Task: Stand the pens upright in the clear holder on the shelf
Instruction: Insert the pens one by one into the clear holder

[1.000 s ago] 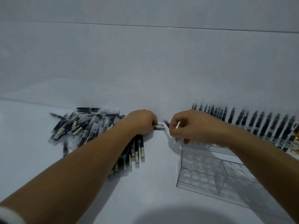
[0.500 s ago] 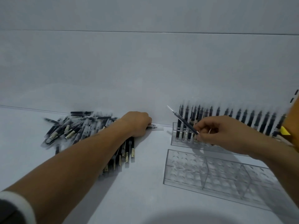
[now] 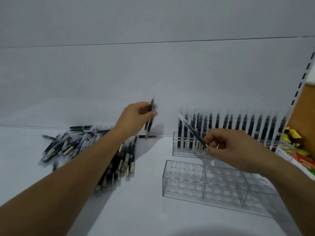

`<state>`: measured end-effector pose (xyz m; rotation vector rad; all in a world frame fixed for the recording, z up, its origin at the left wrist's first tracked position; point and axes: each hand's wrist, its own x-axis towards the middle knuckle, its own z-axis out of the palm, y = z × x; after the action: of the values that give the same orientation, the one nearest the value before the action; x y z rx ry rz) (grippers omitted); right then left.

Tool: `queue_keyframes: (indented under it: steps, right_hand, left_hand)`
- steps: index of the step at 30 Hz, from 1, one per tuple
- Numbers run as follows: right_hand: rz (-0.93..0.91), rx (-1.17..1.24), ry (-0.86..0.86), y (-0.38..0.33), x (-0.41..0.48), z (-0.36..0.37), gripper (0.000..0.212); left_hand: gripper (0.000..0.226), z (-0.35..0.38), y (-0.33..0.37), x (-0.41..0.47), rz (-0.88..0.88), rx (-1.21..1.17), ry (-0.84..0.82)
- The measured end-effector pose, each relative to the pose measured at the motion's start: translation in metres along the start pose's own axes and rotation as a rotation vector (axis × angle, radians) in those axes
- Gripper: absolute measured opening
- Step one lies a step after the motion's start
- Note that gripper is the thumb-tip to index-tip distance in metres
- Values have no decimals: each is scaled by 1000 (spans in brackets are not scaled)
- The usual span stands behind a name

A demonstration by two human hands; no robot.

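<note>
Loose pens are heaped on the white shelf at the left. Above them the left hand is raised, fingers curled round one pen held almost upright. Further right, a slanted pen is pinched by the right hand over the rear clear holder — already lined with standing pens.

Two clear holders are standing on the shelf: rear holder and front holder. Two hands are working: left hand gripping one blurred pen, right hand pinching one slanted pen. Standing pens are numbering well over a dozen; loose pens are lying in dozens, blur preventing an exact count.
</note>
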<state>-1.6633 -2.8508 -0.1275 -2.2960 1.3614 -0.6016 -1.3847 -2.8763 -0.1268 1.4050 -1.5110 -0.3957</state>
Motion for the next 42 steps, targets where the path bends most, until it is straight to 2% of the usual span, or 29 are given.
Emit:
queue_keyframes:
  steps: [2, 7, 15, 19, 23, 27, 31, 34, 42]
  right_hand:
    - [-4, -20, 12, -1, -1, -1, 11]
    - [2, -14, 32, -1, -5, 0, 12]
    - [24, -12, 43, 2, -4, 1, 26]
    - [22, -22, 74, 5, -3, 2, 23]
    - [28, 44, 131, 6, -1, 3, 6]
    - [28, 63, 222, 5, 1, 0, 5]
    - [52, 164, 319, 0, 8, -15, 16]
    - [55, 208, 357, -2, 14, -24, 13]
    - [80, 45, 308, 7, 32, -23, 12]
  left_hand:
    - [12, 5, 7, -7, -69, -280, -1]
    - [13, 30, 6, -27, -141, -453, 31]
    - [17, 42, -16, -36, -154, -355, -22]
    - [15, 43, -22, -40, -151, -303, -40]
    - [14, 43, -22, -42, -121, -302, -19]
    - [13, 44, -15, -44, -89, -353, -23]
    - [11, 46, -11, -49, -55, -341, -74]
    - [11, 46, -8, -51, -47, -356, -82]
    - [14, 47, -3, -56, -51, -452, -114]
